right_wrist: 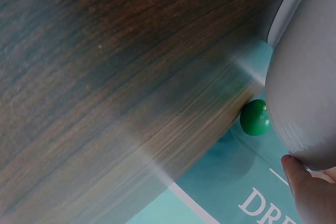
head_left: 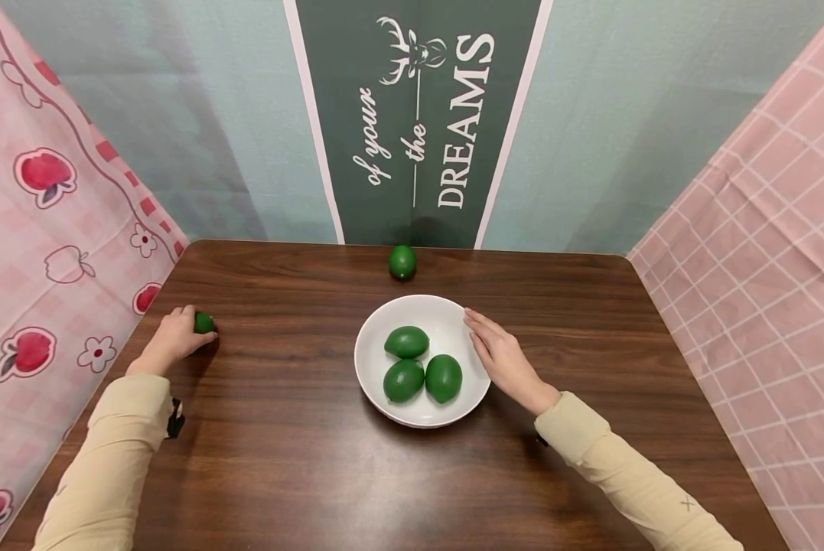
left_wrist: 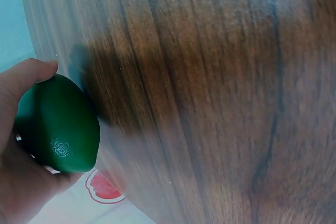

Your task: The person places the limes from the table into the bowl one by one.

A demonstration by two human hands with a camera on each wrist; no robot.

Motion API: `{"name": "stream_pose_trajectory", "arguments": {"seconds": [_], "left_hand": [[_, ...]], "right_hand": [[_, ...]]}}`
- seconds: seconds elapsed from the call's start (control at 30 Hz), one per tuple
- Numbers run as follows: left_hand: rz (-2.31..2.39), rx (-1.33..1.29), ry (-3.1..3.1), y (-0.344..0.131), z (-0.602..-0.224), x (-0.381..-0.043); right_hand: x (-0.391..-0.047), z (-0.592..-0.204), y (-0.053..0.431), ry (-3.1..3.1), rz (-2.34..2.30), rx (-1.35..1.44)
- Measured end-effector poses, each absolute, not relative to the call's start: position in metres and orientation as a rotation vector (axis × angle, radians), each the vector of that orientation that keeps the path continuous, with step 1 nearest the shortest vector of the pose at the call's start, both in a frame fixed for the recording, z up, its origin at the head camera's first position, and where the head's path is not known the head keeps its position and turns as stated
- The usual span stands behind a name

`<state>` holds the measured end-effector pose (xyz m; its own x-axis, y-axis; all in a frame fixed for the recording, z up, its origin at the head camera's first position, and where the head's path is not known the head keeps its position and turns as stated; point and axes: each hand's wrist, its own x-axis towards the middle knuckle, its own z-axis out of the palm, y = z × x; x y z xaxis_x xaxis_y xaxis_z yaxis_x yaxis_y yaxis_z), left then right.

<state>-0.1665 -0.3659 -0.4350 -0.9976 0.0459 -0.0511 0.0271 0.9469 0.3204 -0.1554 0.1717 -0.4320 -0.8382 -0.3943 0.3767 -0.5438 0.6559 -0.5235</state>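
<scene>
At the table's left edge, my left hand (head_left: 171, 338) grips a green lime (left_wrist: 62, 124) between thumb and fingers. A white bowl (head_left: 425, 418) in the middle holds three green limes (head_left: 444, 378). My right hand (head_left: 511, 363) rests against the bowl's right rim with its fingers straight. In the right wrist view, one fingertip (right_wrist: 290, 162) lies at the bowl's outer wall near the rim. Another lime (head_left: 402, 262) stands at the far edge of the table, behind the bowl.
The brown wooden table (head_left: 301, 482) is bordered by a green-grey cloth with lettering (head_left: 418, 191) at the back. A pink apple-print cloth (head_left: 67, 222) hangs at left and a pink checked cloth (head_left: 763, 252) at right.
</scene>
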Motion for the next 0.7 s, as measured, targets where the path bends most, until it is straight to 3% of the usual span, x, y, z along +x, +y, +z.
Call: {"name": "stream_pose_trajectory", "arguments": {"seconds": [0.7], "left_hand": [[0.511, 0.133, 3.076, -0.351, -0.430, -0.175]], "right_hand": [[-0.154, -0.430, 0.171, -2.634, 0.950, 0.763]]}}
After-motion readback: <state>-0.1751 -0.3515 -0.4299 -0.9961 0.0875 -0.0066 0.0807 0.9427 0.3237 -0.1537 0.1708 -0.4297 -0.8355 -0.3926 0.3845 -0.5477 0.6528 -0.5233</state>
